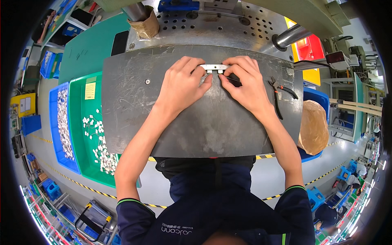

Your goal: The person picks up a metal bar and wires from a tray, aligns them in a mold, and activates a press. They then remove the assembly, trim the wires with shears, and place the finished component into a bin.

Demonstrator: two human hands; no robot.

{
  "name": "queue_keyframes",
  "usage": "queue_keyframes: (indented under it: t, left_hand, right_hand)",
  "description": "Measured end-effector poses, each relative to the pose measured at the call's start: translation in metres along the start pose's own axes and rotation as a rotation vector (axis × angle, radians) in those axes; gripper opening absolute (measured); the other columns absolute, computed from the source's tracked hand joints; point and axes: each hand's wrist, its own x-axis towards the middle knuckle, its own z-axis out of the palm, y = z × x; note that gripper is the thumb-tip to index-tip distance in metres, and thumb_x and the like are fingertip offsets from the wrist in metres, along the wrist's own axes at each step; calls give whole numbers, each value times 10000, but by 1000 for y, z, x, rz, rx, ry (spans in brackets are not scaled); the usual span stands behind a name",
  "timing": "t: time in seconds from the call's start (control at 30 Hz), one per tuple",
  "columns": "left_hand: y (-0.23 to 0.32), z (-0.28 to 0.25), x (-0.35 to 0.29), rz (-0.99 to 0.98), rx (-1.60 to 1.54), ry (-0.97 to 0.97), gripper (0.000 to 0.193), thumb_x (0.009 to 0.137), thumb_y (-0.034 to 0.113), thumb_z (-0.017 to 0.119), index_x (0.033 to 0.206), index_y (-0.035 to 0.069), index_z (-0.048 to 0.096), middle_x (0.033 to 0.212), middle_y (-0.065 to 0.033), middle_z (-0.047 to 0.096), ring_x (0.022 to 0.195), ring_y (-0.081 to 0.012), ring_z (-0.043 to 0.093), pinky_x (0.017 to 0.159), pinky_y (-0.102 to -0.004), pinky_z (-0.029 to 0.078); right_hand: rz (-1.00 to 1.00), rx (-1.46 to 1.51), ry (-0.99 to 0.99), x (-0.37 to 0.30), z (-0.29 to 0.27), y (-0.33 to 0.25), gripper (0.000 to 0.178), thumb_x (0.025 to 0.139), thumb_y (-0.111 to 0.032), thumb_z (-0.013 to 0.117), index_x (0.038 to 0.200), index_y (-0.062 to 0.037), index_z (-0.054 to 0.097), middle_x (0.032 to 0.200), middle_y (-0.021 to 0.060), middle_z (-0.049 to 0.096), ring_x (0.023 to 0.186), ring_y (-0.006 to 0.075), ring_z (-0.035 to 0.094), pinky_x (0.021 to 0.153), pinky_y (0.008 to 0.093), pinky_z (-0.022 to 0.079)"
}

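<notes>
- Lettering first: white print runs across the dark shirt [179, 233], upside down from this view, with bright green trim at the sleeve ends.
- Over on the left, a yellow label [90, 90] sits inside the green bin [77, 102], its fine print too small to make out.
- Dark pen-like marks show on the green board [94, 47] at upper left, also beyond reading.
- Now the middle of the action: a pale metal strip [215, 67] with small holes is up near the far side of the tabletop [196, 130], between the two hands.
- The left hand [182, 83] has its fingers pinching the strip's left end; the right hand [247, 83] has its fingers pinching the other.
- Two small white blocks [220, 72] show just below the strip, close to both thumbs.
- That tabletop is dark grey, scuffed and scratched, with a round screw [147, 81] at left and orange-and-black pliers [277, 100] at right.
- Beyond it, a metal plate [261, 28] full of holes, flanked by thick posts.
- Small white parts fill a blue bin [54, 118] and scatter through the green one; a brown paper bag [313, 126] stands at right.
- Around it all, grey floor [261, 175] crossed by yellow-and-black striped tape.
</notes>
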Motion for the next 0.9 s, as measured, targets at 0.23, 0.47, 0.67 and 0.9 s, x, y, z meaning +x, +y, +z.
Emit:
queue_keyframes:
  t: [0.23,0.47,0.67,0.9]
  left_hand:
    - [3,3,-1,71,28,18,148,770,40,821,888,3,740,1083,-77,748,980,-264,708,814,-378,599]
    - [8,5,-5,21,6,32,124,797,14,800,901,-9,735,1128,-87,747,1017,-266,715,813,-374,605]
    - [-1,-4,2,17,-78,-16,102,818,48,795,872,-11,732,1092,-78,754,1006,-242,724,776,-370,622]
    - [-12,-20,9,-1,-194,-133,67,836,30,777,895,2,762,1144,-56,751,1112,-227,709,833,-367,618]
  right_hand:
    - [161,-70,133,-9,12,-18,119,806,-54,812,904,-31,747,1147,41,737,1149,260,661,977,402,455]
    - [142,-20,156,-9,17,-14,110,819,-37,804,909,-26,742,1129,56,755,1151,262,678,991,403,455]
    - [58,70,55,-3,4,4,99,835,-44,804,902,-28,734,1117,45,757,1096,248,684,968,392,464]
    - [1,121,-17,4,-7,14,108,817,-55,820,883,-30,738,1079,23,710,974,239,643,905,368,485]
